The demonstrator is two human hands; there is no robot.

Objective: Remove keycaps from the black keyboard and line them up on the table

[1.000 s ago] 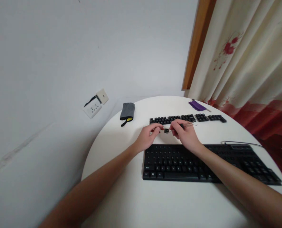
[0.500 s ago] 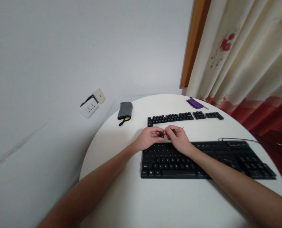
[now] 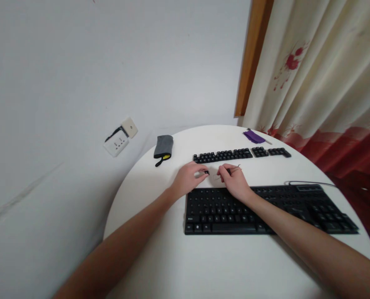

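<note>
Between the thumb and fingertips of my left hand (image 3: 188, 179) is a small black keycap (image 3: 206, 172). My right hand (image 3: 234, 181) is closed on a keycap puller (image 3: 229, 170), a small dark tool with thin wire ends showing on both sides of the fingers. A gap separates the two hands. Both hover just beyond the top edge of a black keyboard (image 3: 234, 227), whose upper rows lack many keycaps while lower rows still carry theirs. Removed keycaps (image 3: 224, 155) stand in rows behind the hands. My right forearm crosses over the keyboard and hides part of it.
The round white table (image 3: 147, 249) stands against a wall with a socket (image 3: 116, 143). A grey pouch (image 3: 164, 146) lies at the back left. At the back right lies a purple brush-like item (image 3: 253, 136). The keyboard's cable (image 3: 309, 182) runs off to the right, near a curtain (image 3: 297, 83).
My left hand has drawn away to the left from my right hand with the keycap in its fingers. The puller's wire loop now shows bare between the hands.
</note>
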